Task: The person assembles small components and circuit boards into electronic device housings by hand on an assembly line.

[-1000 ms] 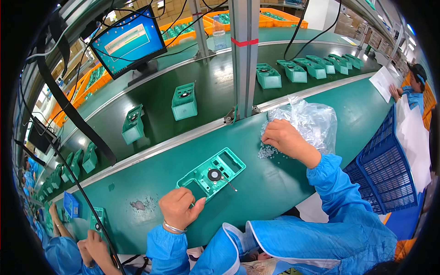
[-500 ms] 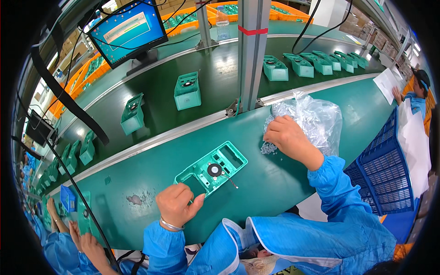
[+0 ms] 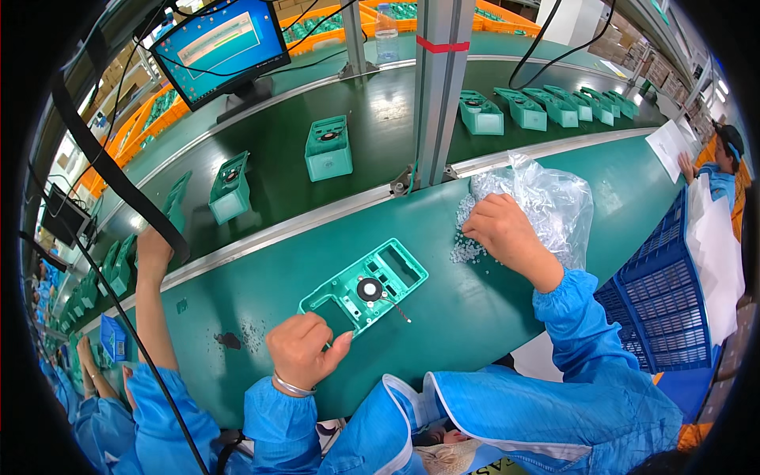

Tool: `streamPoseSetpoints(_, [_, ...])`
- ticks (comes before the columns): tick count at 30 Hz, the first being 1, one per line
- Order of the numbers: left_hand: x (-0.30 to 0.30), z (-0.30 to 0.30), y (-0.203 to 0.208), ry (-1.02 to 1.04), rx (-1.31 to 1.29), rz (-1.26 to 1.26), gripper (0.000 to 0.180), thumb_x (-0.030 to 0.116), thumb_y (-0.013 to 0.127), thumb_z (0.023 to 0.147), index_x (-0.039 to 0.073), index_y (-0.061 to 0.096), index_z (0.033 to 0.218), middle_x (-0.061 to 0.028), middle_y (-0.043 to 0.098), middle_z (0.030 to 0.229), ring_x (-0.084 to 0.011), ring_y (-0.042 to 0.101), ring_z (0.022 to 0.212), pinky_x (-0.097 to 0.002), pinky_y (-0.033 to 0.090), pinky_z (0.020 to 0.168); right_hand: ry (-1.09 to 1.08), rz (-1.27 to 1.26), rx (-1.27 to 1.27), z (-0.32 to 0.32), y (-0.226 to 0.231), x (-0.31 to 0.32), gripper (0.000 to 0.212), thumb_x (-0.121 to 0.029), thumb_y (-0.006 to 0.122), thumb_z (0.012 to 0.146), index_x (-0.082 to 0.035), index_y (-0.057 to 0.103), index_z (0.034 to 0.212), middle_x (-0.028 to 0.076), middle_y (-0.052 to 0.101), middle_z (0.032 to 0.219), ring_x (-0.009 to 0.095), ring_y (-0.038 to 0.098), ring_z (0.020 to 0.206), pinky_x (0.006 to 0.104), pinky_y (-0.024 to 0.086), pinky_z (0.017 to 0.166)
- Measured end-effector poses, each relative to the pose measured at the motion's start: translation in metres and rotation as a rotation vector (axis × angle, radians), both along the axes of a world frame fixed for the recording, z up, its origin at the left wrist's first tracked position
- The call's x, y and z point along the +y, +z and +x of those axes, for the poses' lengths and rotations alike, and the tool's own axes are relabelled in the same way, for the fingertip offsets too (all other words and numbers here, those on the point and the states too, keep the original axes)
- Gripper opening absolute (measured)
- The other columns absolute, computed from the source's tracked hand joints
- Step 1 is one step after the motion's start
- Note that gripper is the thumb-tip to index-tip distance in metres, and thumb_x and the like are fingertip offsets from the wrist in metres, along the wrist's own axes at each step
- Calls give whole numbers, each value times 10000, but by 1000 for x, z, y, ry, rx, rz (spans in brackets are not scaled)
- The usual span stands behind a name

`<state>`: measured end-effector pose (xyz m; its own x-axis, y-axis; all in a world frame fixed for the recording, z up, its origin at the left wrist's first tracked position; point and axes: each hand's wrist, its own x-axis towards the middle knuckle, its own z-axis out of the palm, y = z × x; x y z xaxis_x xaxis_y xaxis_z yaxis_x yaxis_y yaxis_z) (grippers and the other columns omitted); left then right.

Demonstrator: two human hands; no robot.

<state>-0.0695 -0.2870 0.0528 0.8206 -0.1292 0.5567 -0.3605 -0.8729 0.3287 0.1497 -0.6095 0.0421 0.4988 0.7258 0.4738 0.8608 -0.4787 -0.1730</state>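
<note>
A green plastic housing [image 3: 393,310] with a round black speaker [image 3: 369,290] and a short wire lies on the green bench in front of me. My left hand [image 3: 305,352] is closed over the housing's near left corner, thumb along its edge. Whether its curled fingers hold anything is hidden. Further right, my right hand [image 3: 507,233] has its fingers drawn together at a heap of small clear plastic pieces [image 3: 467,252]. What is between those fingertips cannot be seen. The heap spills from a clear plastic bag [image 3: 554,202] just beyond that hand.
Several green housings [image 3: 328,154] stand on the dark conveyor behind the bench. A metal post [image 3: 435,95] rises at the bench's far edge. At right is a blue crate [image 3: 657,277]. A co-worker's arm [image 3: 154,301] reaches across on the left, beneath a hanging black cable [image 3: 119,186].
A co-worker's arm has stretched forward to the conveyor at left, where another green housing now stands. My right hand has shifted slightly right at the heap; my left hand has barely moved.
</note>
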Motion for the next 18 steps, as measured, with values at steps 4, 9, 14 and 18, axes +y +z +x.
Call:
streamPoseSetpoints(4, [1,2,-4,9,-44,13,393,276,838,761,99,529,596,-53,483,617,-244,476,507,-382,344,451,4,1,5,-2,1,2,78,-97,778,800,-107,717,848,29,619,862,253,585,909,385,439,825])
streamPoseSetpoints(9, [0,2,-4,14,-48,14,397,281,838,761,100,527,594,-53,473,606,-245,471,502,-384,337,449,20,23,18,-2,-1,3,83,-93,777,793,-110,711,840,34,609,850,262,579,910,392,440,826])
streamPoseSetpoints(14, [-1,0,1,14,11,20,347,222,814,750,56,546,604,-101,518,615,-293,523,521,-411,372,469,34,-24,-27,-3,2,4,90,-104,766,815,-93,685,854,42,619,874,267,583,920,392,446,855])
streamPoseSetpoints(18, [-2,-2,0,21,11,15,355,236,811,758,56,547,603,-102,516,611,-295,523,520,-411,373,468,12,-100,-102,-2,6,4,88,-101,760,813,-99,684,856,37,617,878,263,581,923,389,447,862])
